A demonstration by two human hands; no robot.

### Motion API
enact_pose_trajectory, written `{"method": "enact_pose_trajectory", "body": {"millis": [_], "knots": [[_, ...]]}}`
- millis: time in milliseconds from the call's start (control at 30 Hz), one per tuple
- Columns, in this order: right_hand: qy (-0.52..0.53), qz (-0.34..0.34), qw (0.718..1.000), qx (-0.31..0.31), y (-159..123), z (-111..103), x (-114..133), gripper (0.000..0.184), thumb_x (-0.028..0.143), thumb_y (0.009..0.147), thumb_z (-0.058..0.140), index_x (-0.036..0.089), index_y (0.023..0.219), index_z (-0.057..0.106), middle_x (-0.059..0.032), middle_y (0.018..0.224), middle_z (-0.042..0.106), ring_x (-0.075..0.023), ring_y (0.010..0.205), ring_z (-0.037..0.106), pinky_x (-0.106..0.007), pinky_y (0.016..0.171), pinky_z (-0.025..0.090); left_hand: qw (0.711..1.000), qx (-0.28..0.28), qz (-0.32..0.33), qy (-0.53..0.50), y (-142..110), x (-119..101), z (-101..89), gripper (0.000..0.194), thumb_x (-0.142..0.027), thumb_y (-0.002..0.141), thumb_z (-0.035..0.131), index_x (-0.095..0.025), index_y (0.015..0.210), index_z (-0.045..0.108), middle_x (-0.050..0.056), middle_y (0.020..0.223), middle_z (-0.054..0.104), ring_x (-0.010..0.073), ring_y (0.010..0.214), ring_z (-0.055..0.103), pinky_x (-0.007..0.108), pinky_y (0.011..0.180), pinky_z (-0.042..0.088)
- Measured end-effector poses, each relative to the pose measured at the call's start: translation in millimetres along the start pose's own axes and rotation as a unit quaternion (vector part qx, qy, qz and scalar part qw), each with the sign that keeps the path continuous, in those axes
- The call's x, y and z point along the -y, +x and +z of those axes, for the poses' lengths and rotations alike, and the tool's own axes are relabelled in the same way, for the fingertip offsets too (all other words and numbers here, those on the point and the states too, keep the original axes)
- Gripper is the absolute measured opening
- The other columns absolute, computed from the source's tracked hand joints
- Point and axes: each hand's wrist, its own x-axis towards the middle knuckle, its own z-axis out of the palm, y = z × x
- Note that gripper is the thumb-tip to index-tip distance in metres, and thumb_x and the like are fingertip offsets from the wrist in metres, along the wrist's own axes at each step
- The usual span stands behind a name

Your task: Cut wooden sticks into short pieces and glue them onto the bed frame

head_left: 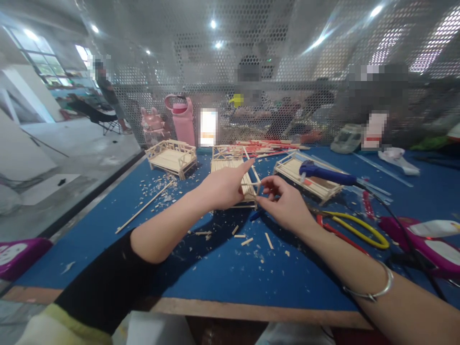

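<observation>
A small bed-like model of thin wooden sticks (pixel 230 167) stands on the blue table (pixel 223 273), in the middle. My left hand (pixel 223 188) rests on its near end, fingers closed on the frame with the forefinger stretched out along a stick. My right hand (pixel 283 201) pinches a thin upright stick at the model's near right corner (pixel 257 188). Both hands touch the same corner frame.
Two more stick models stand at the left (pixel 172 157) and right (pixel 305 175). A blue glue gun (pixel 325 173) lies on the right one, its cable trailing right. Yellow- and red-handled pliers (pixel 355 230), loose sticks (pixel 143 207), shavings, a pink bottle (pixel 183 120). People sit behind a mesh screen.
</observation>
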Motion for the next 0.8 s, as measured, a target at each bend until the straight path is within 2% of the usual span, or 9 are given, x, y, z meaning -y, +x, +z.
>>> {"method": "enact_pose_trajectory", "body": {"millis": [200,433,800], "knots": [[-0.014,-0.001,0.999,0.05,-0.1,0.5,0.5,0.017,0.032,0.064,0.059,0.019,0.076,0.06,0.0022,0.064,0.05,-0.0118,0.055,0.043,-0.028,0.056,0.039,1.0,0.018,-0.011,0.023,-0.1,-3.7,-1.9,0.086,-0.017,0.075,0.054,-0.018,0.147,0.007,0.01,0.101,0.069,0.0249,0.091,0.063,0.028,0.065,0.044],[-0.024,-0.003,0.998,0.06,-0.5,0.6,-0.6,0.016,0.028,0.064,0.059,0.019,0.077,0.061,0.0027,0.063,0.05,-0.0128,0.055,0.044,-0.029,0.058,0.04,0.999,0.025,-0.004,0.028,-0.4,-4.6,-2.6,0.087,-0.017,0.076,0.052,-0.019,0.147,0.003,0.008,0.093,0.07,0.0242,0.088,0.063,0.028,0.065,0.044],[-0.03,-0.002,0.997,0.066,-0.2,0.0,0.2,0.015,0.027,0.063,0.059,0.019,0.076,0.06,0.0025,0.064,0.05,-0.0129,0.055,0.044,-0.029,0.058,0.041,0.999,0.022,-0.013,0.047,-0.4,-5.0,-2.6,0.083,-0.024,0.08,0.052,-0.019,0.148,0.003,0.011,0.096,0.069,0.0246,0.085,0.064,0.027,0.062,0.043]]}}
